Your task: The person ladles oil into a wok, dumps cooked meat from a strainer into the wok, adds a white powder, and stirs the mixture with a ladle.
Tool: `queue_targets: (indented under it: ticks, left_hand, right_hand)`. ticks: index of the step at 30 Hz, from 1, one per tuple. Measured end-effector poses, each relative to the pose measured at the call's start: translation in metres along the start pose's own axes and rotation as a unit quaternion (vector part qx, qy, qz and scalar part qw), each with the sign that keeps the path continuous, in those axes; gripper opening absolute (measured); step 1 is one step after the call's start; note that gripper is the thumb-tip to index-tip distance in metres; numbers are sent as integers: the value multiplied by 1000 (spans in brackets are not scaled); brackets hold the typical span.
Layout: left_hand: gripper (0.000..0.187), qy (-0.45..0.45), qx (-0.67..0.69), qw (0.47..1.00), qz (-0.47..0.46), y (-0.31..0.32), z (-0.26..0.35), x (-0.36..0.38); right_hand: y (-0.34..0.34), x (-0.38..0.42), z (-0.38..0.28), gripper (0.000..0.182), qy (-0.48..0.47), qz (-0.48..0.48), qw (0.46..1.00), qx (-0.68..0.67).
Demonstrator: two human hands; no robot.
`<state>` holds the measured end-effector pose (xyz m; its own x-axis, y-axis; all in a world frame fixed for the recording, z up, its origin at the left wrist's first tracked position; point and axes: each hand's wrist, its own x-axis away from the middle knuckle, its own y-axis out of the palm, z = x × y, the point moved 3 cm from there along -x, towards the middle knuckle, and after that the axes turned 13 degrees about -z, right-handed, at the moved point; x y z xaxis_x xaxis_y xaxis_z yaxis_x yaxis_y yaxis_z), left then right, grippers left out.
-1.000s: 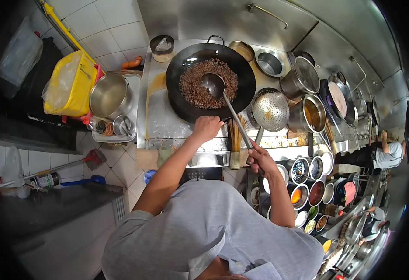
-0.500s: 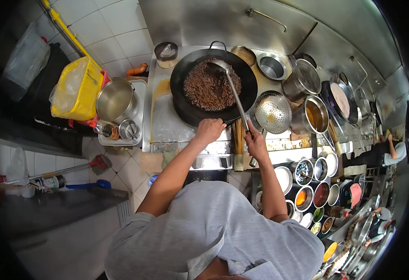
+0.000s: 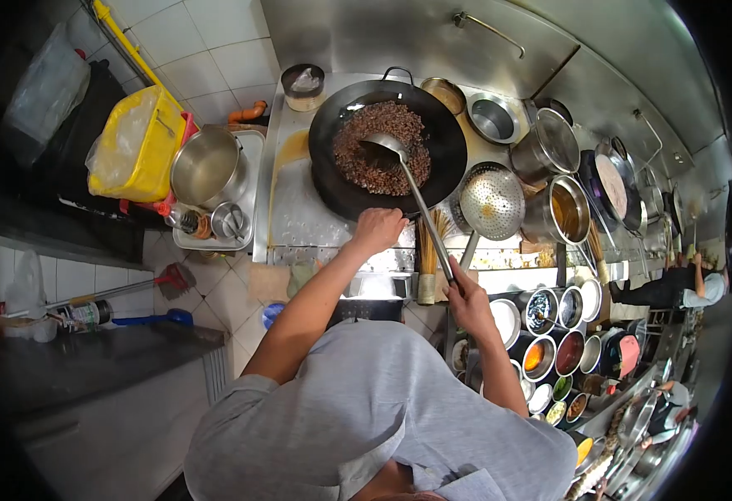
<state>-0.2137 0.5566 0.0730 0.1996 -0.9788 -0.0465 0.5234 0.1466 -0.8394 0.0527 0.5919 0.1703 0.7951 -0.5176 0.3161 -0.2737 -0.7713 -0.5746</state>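
A black wok (image 3: 449,159) sits on the stove with dark brown, crumbly minced food (image 3: 395,121) in it. My left hand (image 3: 380,229) is closed at the wok's near edge; its grip on the handle there is partly hidden. In my right hand (image 3: 469,305) is the dark end of a long steel ladle (image 3: 420,196). The ladle slants up into the wok, its bowl resting in the food. Close to my right hand lie a bamboo brush (image 3: 427,275) and a perforated strainer (image 3: 491,200).
Steel pots (image 3: 545,142) and a pot of brown liquid (image 3: 568,209) stand to the right. Several seasoning bowls (image 3: 540,359) crowd the lower right. At left are a large steel pot (image 3: 207,167) and a yellow bin (image 3: 132,150). Another person (image 3: 691,284) stands far right.
The ladle bowl has moved down and left through the food, and my right hand has drawn back toward my body. My left hand stays at the wok's near edge.
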Motion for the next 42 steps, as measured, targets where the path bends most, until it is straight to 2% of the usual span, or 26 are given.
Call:
queue_targets:
  ticks: [2,6,8,10,12,14,15,16,17,18,20,25,27,28,31,32,34,35,36,37,38,40,41,42]
  left_hand:
    - [30,2,1,1000,2,1,-2,0]
    - [30,8,-4,1000,7,1,0,-2]
    - [30,4,-3,1000,4,-3,3,-1]
    - [30,-2,-6,1000,1,-3,1,0]
    - [31,-1,-1,1000,1,-2,2,0]
    - [31,0,-6,1000,3,-1,1,-1]
    - [31,0,-7,1000,4,-1,0,0]
    - [31,1,-6,1000,4,-2,0,1]
    - [31,3,-3,1000,5,-2,0,1]
    - [31,8,1,1000,6,-2,1,1]
    - [31,17,6,1000,2,-4,2,0]
    - [32,18,17,999,-44,-4,1,-3]
    - [33,-11,10,998,-53,-1,-2,-4]
    - [33,8,8,998,-65,-2,0,-4]
    - [34,8,10,999,-49,-2,-3,-4]
    - [32,15,-7,999,-36,1,-5,-3]
    - [30,58,-23,998,-25,1,-2,-2]
    - [29,38,-66,996,-46,-2,3,0]
    - [30,93,-77,992,-30,2,-1,-1]
    - [33,61,-67,995,-45,12,-11,-2]
    - [37,67,-63,995,-43,9,-8,0]
    - [45,69,-72,994,-35,17,-17,-4]
    - [47,52,-88,994,-45,21,-24,-8]
    - [48,26,-117,991,-60,15,-14,-4]
  right_hand:
    - [-6,14,-14,60,98,-76,965,-230]
    - [-7,-11,-4,60,140,-116,941,-285]
    - [1,-39,18,63,163,-127,900,-384]
    - [3,-59,17,66,149,-130,904,-378]
    - [4,-71,10,66,110,-103,938,-312]
    - [8,-71,13,66,116,-94,951,-271]
    - [13,-72,28,67,17,-24,992,-126]
    - [12,-67,21,68,-81,47,995,25]
    - [15,-59,23,72,-36,49,997,41]
    - [17,-56,16,72,-33,54,997,42]
    - [21,-51,11,74,52,36,978,198]
    - [26,-40,24,75,62,49,968,238]
    - [28,-27,18,75,42,44,968,244]
    - [31,-20,17,75,58,58,968,235]
    - [47,-6,17,72,60,11,977,203]
    - [50,0,8,64,90,27,978,187]
    - [60,18,6,54,125,122,978,111]
    - [64,32,1,49,117,211,965,100]
    - [68,50,-1,45,114,298,942,99]
    - [78,67,11,40,116,368,921,51]
    - [90,86,26,37,113,437,892,10]
    - [115,134,49,31,205,446,827,-275]
    - [132,156,59,29,184,499,741,-411]
    - [153,183,69,29,197,529,713,-416]
